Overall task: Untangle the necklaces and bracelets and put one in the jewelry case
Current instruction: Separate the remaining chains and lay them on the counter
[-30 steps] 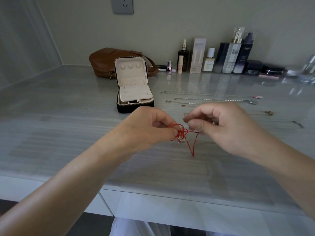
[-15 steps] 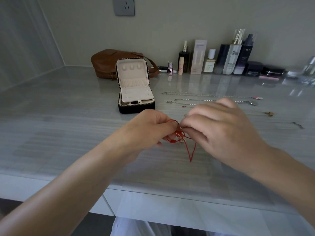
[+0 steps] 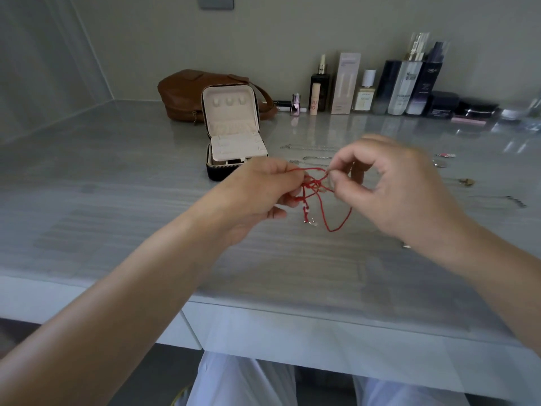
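Note:
A tangled red cord bracelet [image 3: 319, 194] with small pale beads and a metal charm hangs between my two hands above the grey table [image 3: 117, 200]. My left hand [image 3: 257, 191] pinches its left side. My right hand [image 3: 392, 186] pinches a strand at the knot with thumb and forefinger. A red loop dangles below. The black jewelry case [image 3: 234, 148] stands open just behind my left hand, with a cream lining and upright lid. Several thin silver chains [image 3: 310, 152] lie stretched out on the table behind my hands, partly hidden by them.
A brown leather bag [image 3: 187, 92] lies behind the case. Bottles, boxes and jars of cosmetics [image 3: 404, 86] line the back wall to the right. Small pendants [image 3: 445, 159] and a thin chain [image 3: 497, 199] lie right of my right hand. The table's front edge is close to me.
My hands have drawn apart, spreading the red cord wider. More of it now hangs loose, with a longer loop and a charm below.

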`<state>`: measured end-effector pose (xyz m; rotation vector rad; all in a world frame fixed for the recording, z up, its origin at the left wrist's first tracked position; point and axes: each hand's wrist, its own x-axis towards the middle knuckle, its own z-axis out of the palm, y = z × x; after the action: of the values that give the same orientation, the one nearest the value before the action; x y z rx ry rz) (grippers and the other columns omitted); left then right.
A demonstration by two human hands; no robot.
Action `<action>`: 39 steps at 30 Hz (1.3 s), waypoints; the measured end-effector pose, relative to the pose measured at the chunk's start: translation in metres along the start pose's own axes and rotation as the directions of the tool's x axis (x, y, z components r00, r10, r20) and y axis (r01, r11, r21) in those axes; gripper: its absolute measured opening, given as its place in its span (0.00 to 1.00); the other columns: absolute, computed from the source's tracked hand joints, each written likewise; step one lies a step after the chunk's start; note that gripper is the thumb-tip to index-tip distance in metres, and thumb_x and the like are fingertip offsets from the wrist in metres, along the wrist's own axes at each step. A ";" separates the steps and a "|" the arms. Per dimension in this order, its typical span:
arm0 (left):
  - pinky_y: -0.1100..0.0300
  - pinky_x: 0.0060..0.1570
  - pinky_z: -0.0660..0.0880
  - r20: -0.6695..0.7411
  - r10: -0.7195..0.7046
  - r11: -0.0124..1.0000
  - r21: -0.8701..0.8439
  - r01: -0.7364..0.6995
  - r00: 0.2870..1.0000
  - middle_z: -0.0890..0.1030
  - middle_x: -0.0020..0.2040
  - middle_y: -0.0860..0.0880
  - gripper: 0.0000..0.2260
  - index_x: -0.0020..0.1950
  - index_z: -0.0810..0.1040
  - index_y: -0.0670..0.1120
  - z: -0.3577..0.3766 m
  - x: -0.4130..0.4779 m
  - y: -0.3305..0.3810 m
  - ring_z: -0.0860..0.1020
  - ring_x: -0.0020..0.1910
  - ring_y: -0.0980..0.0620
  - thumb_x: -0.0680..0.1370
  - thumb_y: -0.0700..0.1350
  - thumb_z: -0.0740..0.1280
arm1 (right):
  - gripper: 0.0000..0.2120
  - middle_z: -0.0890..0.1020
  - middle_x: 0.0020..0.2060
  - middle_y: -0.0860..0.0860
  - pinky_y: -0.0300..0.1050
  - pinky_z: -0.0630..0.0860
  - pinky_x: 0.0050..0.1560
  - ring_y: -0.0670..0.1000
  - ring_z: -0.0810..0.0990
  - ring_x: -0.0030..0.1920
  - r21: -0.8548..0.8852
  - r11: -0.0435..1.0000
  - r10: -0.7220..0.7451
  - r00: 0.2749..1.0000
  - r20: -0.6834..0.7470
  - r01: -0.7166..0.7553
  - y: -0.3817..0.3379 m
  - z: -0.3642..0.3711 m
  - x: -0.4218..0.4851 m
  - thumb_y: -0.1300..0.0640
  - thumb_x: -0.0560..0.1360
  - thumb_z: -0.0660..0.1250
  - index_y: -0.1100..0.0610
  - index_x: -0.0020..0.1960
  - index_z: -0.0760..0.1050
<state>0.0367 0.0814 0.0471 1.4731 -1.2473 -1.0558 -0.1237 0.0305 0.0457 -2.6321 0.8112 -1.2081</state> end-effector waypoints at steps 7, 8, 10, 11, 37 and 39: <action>0.63 0.39 0.69 0.023 0.082 0.994 0.066 -0.084 0.996 0.74 0.27 0.60 0.06 0.39 0.80 0.51 0.004 0.001 0.001 0.69 0.33 0.59 0.76 0.46 0.67 | 0.05 0.77 0.28 0.40 0.26 0.65 0.30 0.38 0.73 0.29 0.270 0.940 0.202 0.978 0.049 -0.207 -0.002 -0.001 0.005 0.62 0.72 0.69 0.54 0.39 0.78; 0.64 0.39 0.68 0.022 0.087 0.994 0.070 -0.088 0.996 0.73 0.27 0.60 0.06 0.38 0.80 0.52 0.004 0.001 0.000 0.69 0.32 0.59 0.76 0.45 0.67 | 0.07 0.77 0.28 0.40 0.27 0.66 0.31 0.38 0.73 0.28 0.318 0.919 0.226 0.972 0.062 -0.233 -0.002 -0.001 0.005 0.63 0.72 0.69 0.53 0.38 0.78; 0.64 0.39 0.68 0.017 0.089 0.992 0.087 -0.090 0.996 0.73 0.27 0.59 0.07 0.37 0.81 0.52 0.002 0.002 0.000 0.69 0.32 0.59 0.75 0.45 0.68 | 0.08 0.78 0.29 0.43 0.30 0.69 0.33 0.40 0.74 0.30 0.403 0.866 0.283 0.955 0.092 -0.295 -0.001 -0.001 0.006 0.64 0.71 0.69 0.53 0.37 0.78; 0.64 0.39 0.69 0.016 0.090 0.991 0.097 -0.091 0.996 0.73 0.27 0.59 0.07 0.37 0.81 0.52 0.001 0.002 -0.001 0.69 0.33 0.59 0.75 0.45 0.68 | 0.07 0.79 0.31 0.45 0.31 0.71 0.34 0.42 0.75 0.31 0.437 0.834 0.320 0.941 0.112 -0.336 -0.001 -0.001 0.007 0.64 0.71 0.69 0.53 0.38 0.78; 0.59 0.45 0.69 0.000 0.048 0.997 0.061 -0.048 0.999 0.81 0.34 0.51 0.08 0.43 0.77 0.44 -0.023 0.005 -0.011 0.74 0.40 0.54 0.78 0.40 0.60 | 0.09 0.77 0.25 0.49 0.37 0.67 0.30 0.45 0.72 0.27 0.683 0.375 0.526 0.751 0.399 -0.626 0.003 -0.005 0.027 0.68 0.73 0.64 0.57 0.37 0.74; 0.56 0.46 0.70 0.018 0.063 0.996 -0.067 -0.061 0.998 0.79 0.31 0.49 0.09 0.41 0.75 0.42 -0.021 0.006 -0.010 0.75 0.37 0.51 0.78 0.38 0.58 | 0.08 0.78 0.27 0.48 0.38 0.69 0.31 0.45 0.74 0.28 0.651 0.428 0.519 0.760 0.390 -0.627 0.003 -0.004 0.028 0.68 0.73 0.65 0.56 0.40 0.76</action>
<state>0.0600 0.0790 0.0420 1.3678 -1.2525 -1.0632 -0.1125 0.0135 0.0659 -1.5082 0.8308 -0.8659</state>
